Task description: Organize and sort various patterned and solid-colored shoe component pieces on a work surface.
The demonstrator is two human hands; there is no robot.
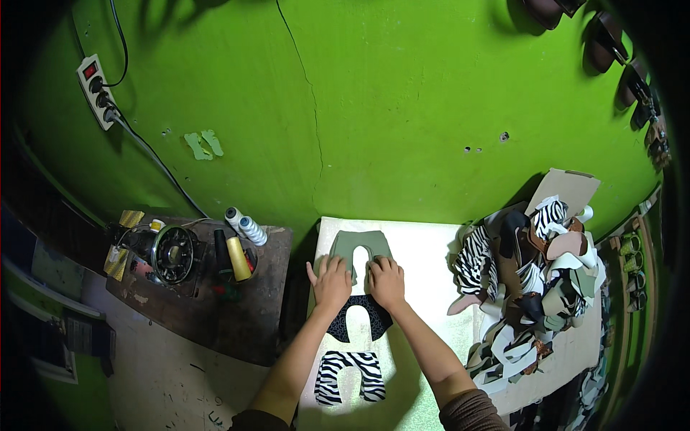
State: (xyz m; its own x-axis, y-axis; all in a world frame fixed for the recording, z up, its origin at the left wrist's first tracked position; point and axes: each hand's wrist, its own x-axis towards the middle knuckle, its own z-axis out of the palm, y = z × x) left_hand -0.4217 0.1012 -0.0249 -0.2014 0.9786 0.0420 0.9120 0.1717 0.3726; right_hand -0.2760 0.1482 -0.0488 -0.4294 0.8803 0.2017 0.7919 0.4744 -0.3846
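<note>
On the white tabletop (425,267), an olive-green, U-shaped cut piece (359,238) lies flat with its curve away from me. My left hand (332,283) rests on its left leg, fingers stretched out and the thumb side near the inner edge. Over the right leg, my right hand (387,281) lies with its fingers pointing away. Just below my hands is a similar black patterned piece (378,314), partly covered by my wrists. Closer to me sits a zebra-striped U-shaped piece (369,365), untouched.
A heap of cut scraps (532,273) covers the table's right side. To the left, a dark worktable (244,316) carries a sewing machine (172,254), a yellow thread cone (238,258) and white spools (252,230). A power strip (96,92) hangs on the green wall (388,108).
</note>
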